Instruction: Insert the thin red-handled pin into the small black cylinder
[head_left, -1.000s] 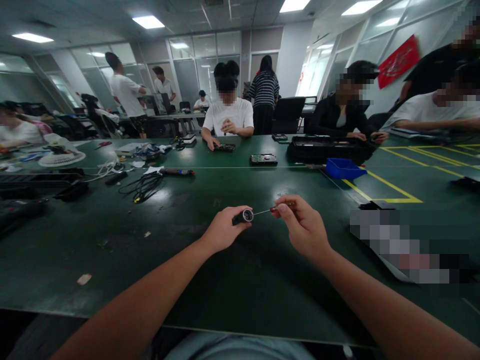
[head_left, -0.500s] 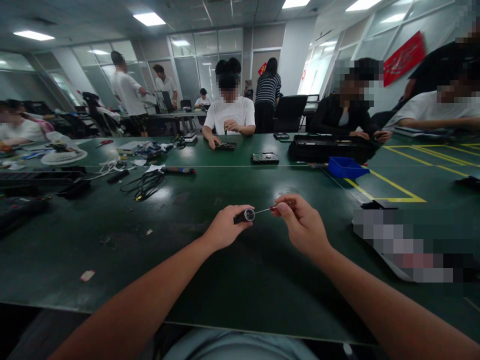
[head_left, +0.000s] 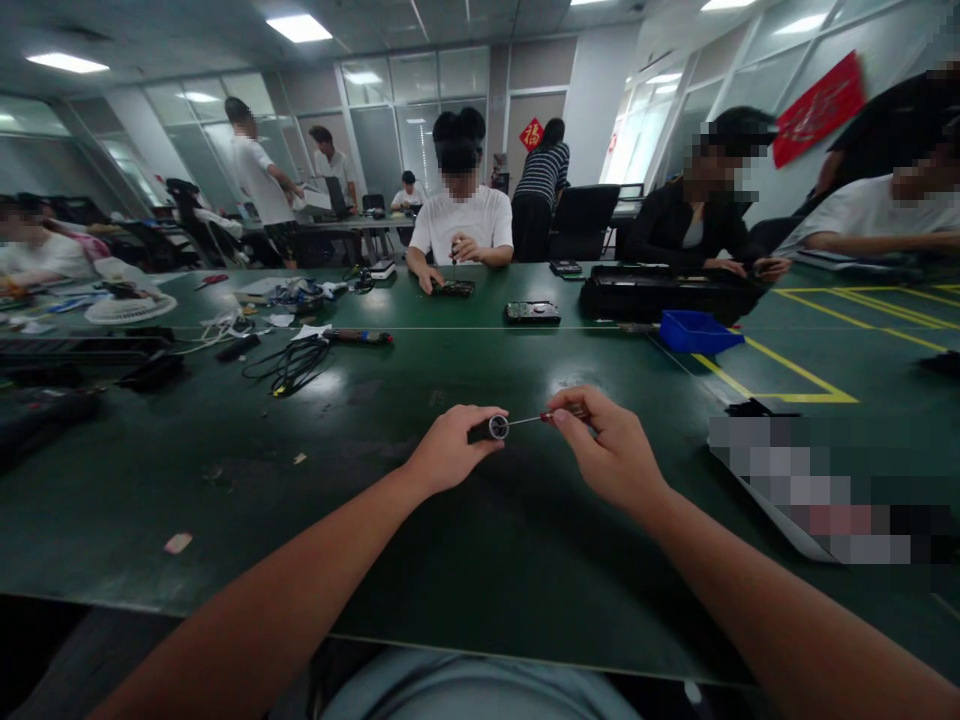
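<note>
My left hand [head_left: 455, 447] is closed around a dark cylindrical part [head_left: 480, 431], whose round, silver-rimmed end [head_left: 499, 427] faces me and to the right. What kind of part it is, I cannot make out. My right hand [head_left: 609, 447] grips a screwdriver [head_left: 546, 417] by its red-tipped handle, with fingers and thumb pinched on it. The thin metal shaft runs left and its tip reaches the open round end of the part. Both hands are above the green table [head_left: 420, 570].
Beyond my hands lie a coiled black cable [head_left: 296, 365], a pen-like tool [head_left: 360, 337] and a hard drive [head_left: 532, 312]. A blue bin [head_left: 697, 332] stands right of centre. A co-worker [head_left: 461, 220] sits opposite, working on a dark device [head_left: 454, 289]. A blurred-out pale object [head_left: 795, 490] lies right.
The view has shifted very slightly. Both hands keep their grip, and the screwdriver tip stays at the round end; the cylindrical part seems barely turned.
</note>
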